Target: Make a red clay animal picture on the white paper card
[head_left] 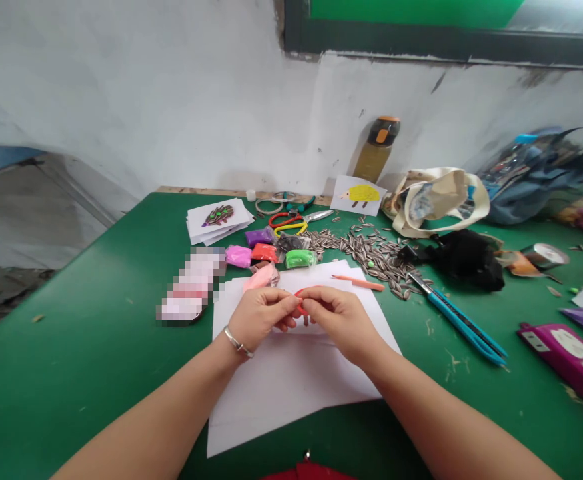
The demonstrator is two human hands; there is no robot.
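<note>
Both hands meet above white paper sheets (291,380) on the green table. My left hand (266,312), with a silver bracelet at its wrist, pinches a small bit of red material (300,303). From the other side, my right hand (335,317) grips the same red piece between thumb and forefinger. The fingers hide much of its shape. An orange-pink stick-shaped tool (358,283) lies on the paper beyond my right hand. Just past my left hand is a light pink packet (262,277), near green (300,259), red (264,252) and pink (238,257) packets.
Sunflower seeds (378,257) are spread behind the paper, with scissors (316,216) and picture cards (220,220) farther back. A blue cutter (464,327), black bundle (471,260) and magenta case (568,357) lie right. A bottle (377,150) stands by the wall.
</note>
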